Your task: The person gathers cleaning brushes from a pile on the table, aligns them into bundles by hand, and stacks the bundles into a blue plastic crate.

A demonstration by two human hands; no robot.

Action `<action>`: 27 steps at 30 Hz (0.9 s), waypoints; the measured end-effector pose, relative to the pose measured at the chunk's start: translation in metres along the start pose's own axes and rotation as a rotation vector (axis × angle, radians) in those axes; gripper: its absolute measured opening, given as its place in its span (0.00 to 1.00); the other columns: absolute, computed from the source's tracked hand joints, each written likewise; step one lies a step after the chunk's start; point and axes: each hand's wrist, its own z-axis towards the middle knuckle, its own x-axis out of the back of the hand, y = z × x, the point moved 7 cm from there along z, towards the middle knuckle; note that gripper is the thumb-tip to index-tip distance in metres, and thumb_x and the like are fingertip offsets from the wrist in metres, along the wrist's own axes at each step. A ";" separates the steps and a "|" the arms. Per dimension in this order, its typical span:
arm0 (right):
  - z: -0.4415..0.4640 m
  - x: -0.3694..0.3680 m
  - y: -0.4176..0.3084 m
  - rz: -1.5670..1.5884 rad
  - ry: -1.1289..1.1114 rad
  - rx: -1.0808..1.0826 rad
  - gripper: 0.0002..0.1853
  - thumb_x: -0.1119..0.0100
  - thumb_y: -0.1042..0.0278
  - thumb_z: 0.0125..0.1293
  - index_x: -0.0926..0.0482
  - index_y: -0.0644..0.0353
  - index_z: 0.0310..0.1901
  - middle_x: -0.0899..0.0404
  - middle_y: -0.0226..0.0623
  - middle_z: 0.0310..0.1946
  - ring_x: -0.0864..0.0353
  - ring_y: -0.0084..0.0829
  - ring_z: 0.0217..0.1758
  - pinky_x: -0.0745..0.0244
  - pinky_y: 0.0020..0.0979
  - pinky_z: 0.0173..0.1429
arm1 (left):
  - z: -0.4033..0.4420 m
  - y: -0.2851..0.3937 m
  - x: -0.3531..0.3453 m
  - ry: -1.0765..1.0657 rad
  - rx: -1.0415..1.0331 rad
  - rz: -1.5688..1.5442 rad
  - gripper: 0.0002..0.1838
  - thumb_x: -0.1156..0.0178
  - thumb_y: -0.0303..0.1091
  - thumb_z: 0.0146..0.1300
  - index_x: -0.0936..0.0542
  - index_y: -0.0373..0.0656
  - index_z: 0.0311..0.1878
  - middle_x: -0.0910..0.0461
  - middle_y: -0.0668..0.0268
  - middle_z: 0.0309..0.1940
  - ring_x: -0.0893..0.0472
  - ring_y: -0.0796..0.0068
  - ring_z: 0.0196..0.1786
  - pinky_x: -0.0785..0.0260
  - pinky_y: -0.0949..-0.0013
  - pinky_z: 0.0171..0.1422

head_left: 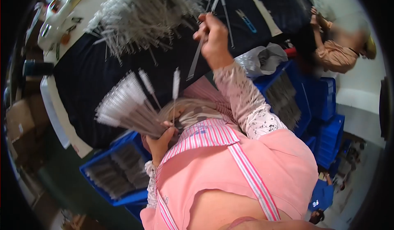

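Note:
My left hand [162, 141] is closed round the thin stems of a fanned bundle of white bristle brushes [125, 100]. Two brushes stand apart from the fan, one of them an upright brush [176, 84] above my thumb. My right hand [213, 37] is raised over the dark cloth [82, 86], its fingers pinched on a thin metal-looking strip [197, 59] that slants down to the left. A large heap of similar brushes [135, 16] lies on the cloth beyond my hands, and a few loose ones lie near my right fingertips.
Blue-handled pliers [247, 24] lie on the cloth at the upper right. A clear plastic bag [262, 59] sits at the table edge. Blue crates [117, 168] holding brushes stand at lower left, with more blue crates [328, 139] at right. A co-worker [336, 55] is at upper right.

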 end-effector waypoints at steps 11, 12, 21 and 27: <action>0.197 0.136 -0.137 -1.703 0.055 0.441 0.20 0.38 0.45 0.55 0.14 0.55 0.35 0.15 0.41 0.31 0.16 0.42 0.38 0.23 0.37 0.45 | -0.001 -0.001 0.002 0.085 0.060 -0.076 0.16 0.39 0.15 0.53 0.29 0.40 0.44 0.23 0.62 0.36 0.20 0.70 0.35 0.23 0.68 0.41; 0.190 0.133 -0.142 -1.859 0.070 0.444 0.20 0.36 0.45 0.53 0.14 0.54 0.35 0.15 0.42 0.32 0.16 0.43 0.39 0.23 0.38 0.46 | 0.000 -0.002 0.004 0.076 0.059 -0.060 0.18 0.40 0.15 0.53 0.30 0.42 0.46 0.24 0.63 0.37 0.21 0.70 0.36 0.22 0.68 0.42; 0.139 0.192 -0.126 -1.952 0.202 0.129 0.17 0.40 0.57 0.52 0.15 0.61 0.37 0.16 0.47 0.34 0.16 0.43 0.42 0.23 0.38 0.49 | 0.000 0.007 -0.001 0.159 0.053 -0.068 0.13 0.40 0.15 0.53 0.28 0.36 0.41 0.22 0.60 0.32 0.19 0.68 0.31 0.23 0.66 0.37; 0.126 0.171 -0.163 -2.094 0.230 0.357 0.14 0.45 0.59 0.55 0.15 0.60 0.34 0.18 0.53 0.32 0.16 0.49 0.38 0.23 0.43 0.46 | -0.004 0.008 0.009 0.160 0.079 0.027 0.16 0.36 0.20 0.52 0.27 0.38 0.45 0.21 0.62 0.34 0.19 0.70 0.33 0.23 0.69 0.40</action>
